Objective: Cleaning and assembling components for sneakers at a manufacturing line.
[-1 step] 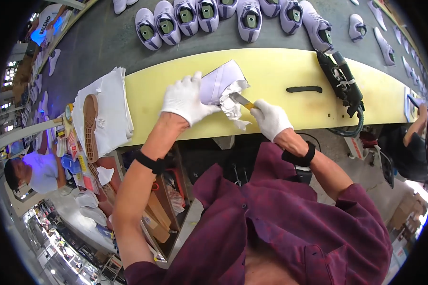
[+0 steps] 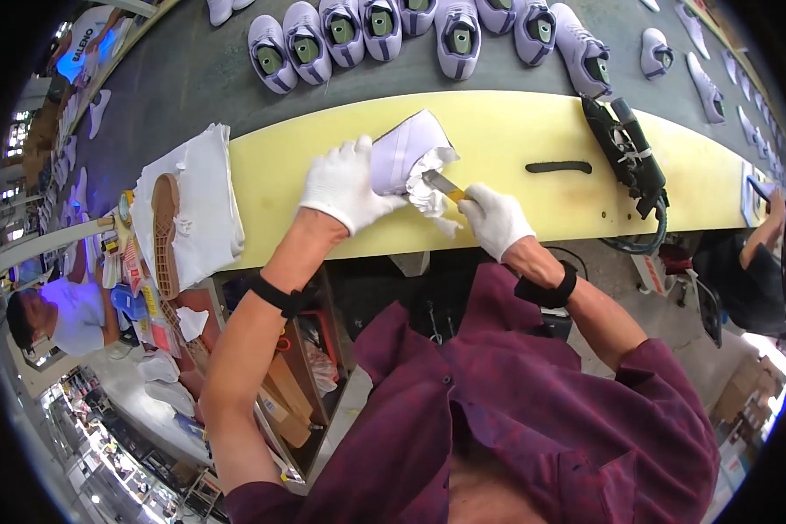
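Yellow bench (image 2: 515,131): white sheet stack (image 2: 203,205) with tan sole (image 2: 164,234) at left end, black strip (image 2: 559,166) and black tool (image 2: 627,153) toward right, lilac shoes (image 2: 384,31) rowed on grey belt (image 2: 192,79) beyond.

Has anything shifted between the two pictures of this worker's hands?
Nothing has visibly changed. The gloved left hand still grips the pale lilac shoe upper, and the gloved right hand still holds the yellow-handled flat tool against the crumpled white paper stuffed inside it.
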{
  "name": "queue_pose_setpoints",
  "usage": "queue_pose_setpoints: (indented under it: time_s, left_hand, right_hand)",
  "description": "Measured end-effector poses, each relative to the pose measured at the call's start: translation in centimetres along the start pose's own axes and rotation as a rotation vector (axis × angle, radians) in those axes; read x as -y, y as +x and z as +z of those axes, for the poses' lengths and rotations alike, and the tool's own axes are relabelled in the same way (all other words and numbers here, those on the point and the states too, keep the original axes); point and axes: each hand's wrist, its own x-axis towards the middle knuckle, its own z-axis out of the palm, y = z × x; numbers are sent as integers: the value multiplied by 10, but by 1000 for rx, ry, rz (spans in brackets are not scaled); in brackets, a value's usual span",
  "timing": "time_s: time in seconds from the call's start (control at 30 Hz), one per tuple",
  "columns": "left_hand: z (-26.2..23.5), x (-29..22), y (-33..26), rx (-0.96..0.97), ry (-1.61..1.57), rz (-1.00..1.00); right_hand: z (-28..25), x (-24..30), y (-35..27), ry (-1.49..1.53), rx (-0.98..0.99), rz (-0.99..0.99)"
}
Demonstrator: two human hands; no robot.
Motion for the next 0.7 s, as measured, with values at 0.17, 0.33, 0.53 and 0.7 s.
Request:
queue_pose_setpoints:
  time_s: [0.17,0.33,0.53,0.7]
  left_hand:
    - [10,13,8,-176,-31,174]
    - [9,25,16,-131,-59,187]
    - [4,32,23,-62,-62,193]
    - [0,30,26,-32,-43,179]
  right_hand:
    - [2,9,20,138,-6,2]
    - [7,4,39,193,18,-54]
    - [-3,10,65,252,139,-86]
    - [-9,19,96,166,253,-189]
